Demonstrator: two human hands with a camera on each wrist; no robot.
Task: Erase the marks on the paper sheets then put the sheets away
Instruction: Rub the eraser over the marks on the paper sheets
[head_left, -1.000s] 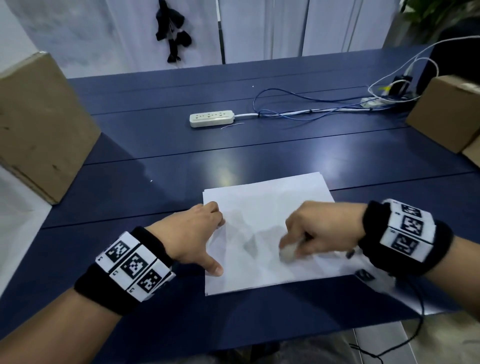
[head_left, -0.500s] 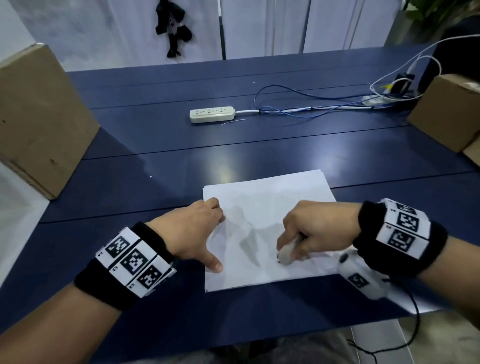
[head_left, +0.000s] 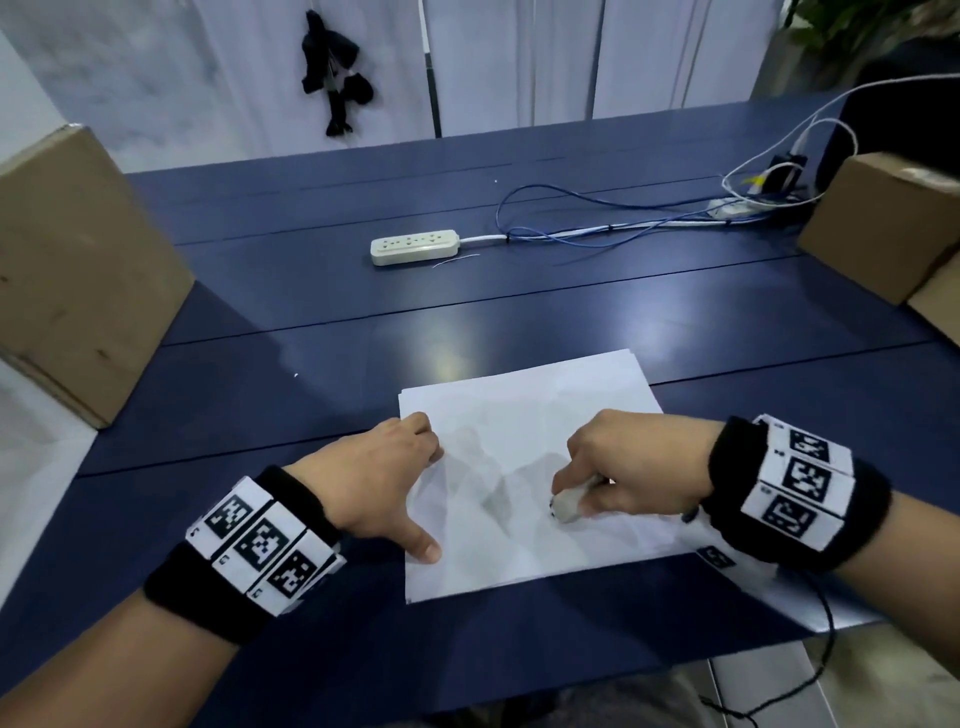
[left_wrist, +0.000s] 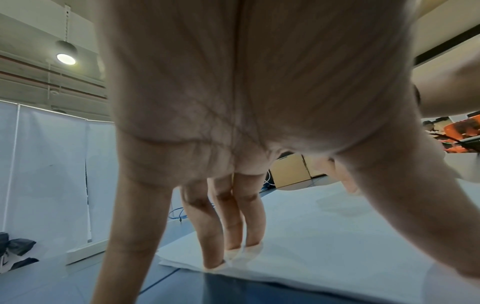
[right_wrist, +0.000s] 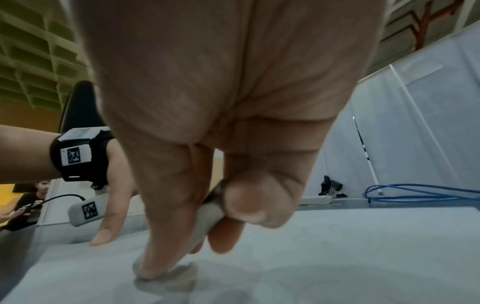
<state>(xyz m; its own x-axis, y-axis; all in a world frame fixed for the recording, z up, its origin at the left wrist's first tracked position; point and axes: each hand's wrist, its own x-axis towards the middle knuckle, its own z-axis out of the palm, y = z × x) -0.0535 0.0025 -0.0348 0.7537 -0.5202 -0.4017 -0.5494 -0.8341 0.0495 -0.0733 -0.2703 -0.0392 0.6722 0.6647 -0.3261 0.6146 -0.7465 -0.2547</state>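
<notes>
A stack of white paper sheets (head_left: 524, 415) lies on the dark blue table (head_left: 311, 312) in front of me. My left hand (head_left: 395, 467) presses straight fingers and thumb on the stack's left edge, fingertips (left_wrist: 233, 255) flat on the paper (left_wrist: 324, 236). My right hand (head_left: 618, 462) grips a white eraser (head_left: 566, 505) with its worn grey end down on the top sheet. In the right wrist view the eraser (right_wrist: 207, 218) sits between my forefinger and thumb, tip touching the paper (right_wrist: 337, 246). I cannot make out any marks on the sheet.
A white power strip (head_left: 414, 247) with blue and white cables (head_left: 597, 228) lies mid-table. Cardboard boxes stand at the left (head_left: 67, 270) and right (head_left: 878, 223) edges. The table's near edge runs just below my wrists.
My right hand has shifted the eraser slightly left and toward me across the sheet while rubbing. My left hand has stayed pressed on the paper's left edge.
</notes>
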